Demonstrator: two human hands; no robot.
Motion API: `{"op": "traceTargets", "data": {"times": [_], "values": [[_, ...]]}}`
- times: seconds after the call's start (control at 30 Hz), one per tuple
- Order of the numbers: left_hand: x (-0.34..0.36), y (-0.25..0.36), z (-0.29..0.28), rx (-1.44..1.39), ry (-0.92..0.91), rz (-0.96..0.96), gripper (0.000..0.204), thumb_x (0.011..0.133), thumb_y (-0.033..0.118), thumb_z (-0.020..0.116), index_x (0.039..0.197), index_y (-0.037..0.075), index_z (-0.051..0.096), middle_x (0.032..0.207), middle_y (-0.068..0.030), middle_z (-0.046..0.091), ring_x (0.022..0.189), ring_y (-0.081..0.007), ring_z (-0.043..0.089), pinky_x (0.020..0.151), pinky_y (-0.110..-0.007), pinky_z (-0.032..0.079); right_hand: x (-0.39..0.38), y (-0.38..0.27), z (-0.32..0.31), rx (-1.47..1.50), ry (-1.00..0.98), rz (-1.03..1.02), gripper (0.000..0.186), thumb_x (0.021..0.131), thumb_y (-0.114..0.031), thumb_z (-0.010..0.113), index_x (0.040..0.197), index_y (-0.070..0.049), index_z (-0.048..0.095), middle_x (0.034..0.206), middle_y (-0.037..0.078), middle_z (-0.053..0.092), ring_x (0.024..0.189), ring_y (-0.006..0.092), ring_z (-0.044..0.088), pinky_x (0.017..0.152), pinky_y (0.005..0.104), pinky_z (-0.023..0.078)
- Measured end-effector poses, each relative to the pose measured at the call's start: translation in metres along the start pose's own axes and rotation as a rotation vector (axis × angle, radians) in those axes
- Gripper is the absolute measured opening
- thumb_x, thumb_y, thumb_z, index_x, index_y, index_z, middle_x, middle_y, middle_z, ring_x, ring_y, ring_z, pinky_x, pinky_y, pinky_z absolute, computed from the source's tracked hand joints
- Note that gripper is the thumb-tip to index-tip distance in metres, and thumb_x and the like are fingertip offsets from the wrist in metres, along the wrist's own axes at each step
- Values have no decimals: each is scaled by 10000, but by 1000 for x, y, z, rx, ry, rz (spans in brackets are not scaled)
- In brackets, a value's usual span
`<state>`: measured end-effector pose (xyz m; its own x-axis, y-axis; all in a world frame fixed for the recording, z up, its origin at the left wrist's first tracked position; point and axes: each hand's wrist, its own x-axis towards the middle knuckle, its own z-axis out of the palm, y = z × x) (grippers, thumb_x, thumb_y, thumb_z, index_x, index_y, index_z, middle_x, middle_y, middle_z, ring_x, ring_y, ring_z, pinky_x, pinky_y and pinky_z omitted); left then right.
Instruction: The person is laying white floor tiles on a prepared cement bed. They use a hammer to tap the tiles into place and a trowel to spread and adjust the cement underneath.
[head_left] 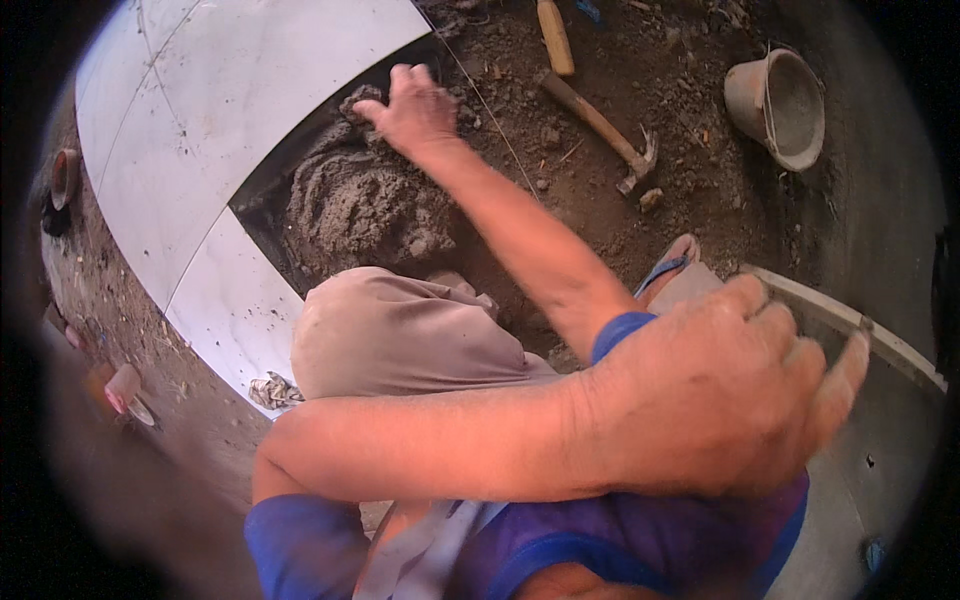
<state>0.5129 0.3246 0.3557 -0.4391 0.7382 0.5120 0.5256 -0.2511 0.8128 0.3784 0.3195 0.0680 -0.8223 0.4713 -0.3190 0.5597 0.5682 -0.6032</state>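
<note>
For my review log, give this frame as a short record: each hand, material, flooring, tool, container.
left hand: raised in the foreground; grip hidden
right hand: spread open at the mortar's far edge; contact unclear
material: grey mortar, heaped
flooring: white tiles beside it
tool: claw hammer on soil
container: bucket, right of the hammer

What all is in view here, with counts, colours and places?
Tiles: at least two, white, left
Mortar heap: one, grey-brown, centre
Claw hammer: one, wooden handle, upper right
Tool handle: one, yellowish wood, top
Bucket: one, grey, upper right
String: one, pale, upper centre
Bar: one, pale, right
Crumpled scrap: one, whitish, lower left
Soil: brown, upper right
Trousers: one pair, beige, centre
Shirt: one, blue-purple, bottom
Right hand: one, open, at mortar's upper edge
Left hand: one, right of centre, grip unclear
</note>
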Motion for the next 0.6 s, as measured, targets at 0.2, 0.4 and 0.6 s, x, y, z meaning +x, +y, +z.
{"op": "traceTargets", "data": {"times": [0.2, 0.4, 0.6], "values": [[2, 4, 2, 46, -202, 66, 442, 830, 211, 574, 1157, -74, 657, 715, -48, 644, 630, -193, 610, 629, -364, 451, -80, 211, -147, -224, 730, -21, 456, 843, -354, 773, 1081, 24, 682, 974, 169, 671, 954, 352, 617, 825, 454, 481], [16, -1, 3, 30, -190, 109, 460, 805, 199, 604, 1150, -103, 645, 667, -54, 632, 620, -220, 625, 604, -369, 437, -125, 295, -138, -268, 301, 761, 792, 887, -637, 604, 1349, 2, 533, 1361, 246, 513, 1253, 420, 508, 1023, 545, 393], [-14, -9, -22, 102, -394, 53, 375, 848, 192, 574, 1059, -111, 642, 737, -192, 655, 638, -244, 651, 603, -370, 509, -136, 263, -134, -341, 329, 583, 844, 830, -556, 715, 1419, -3, 471, 1448, 225, 466, 1327, 382, 473, 1108, 538, 319]]}}
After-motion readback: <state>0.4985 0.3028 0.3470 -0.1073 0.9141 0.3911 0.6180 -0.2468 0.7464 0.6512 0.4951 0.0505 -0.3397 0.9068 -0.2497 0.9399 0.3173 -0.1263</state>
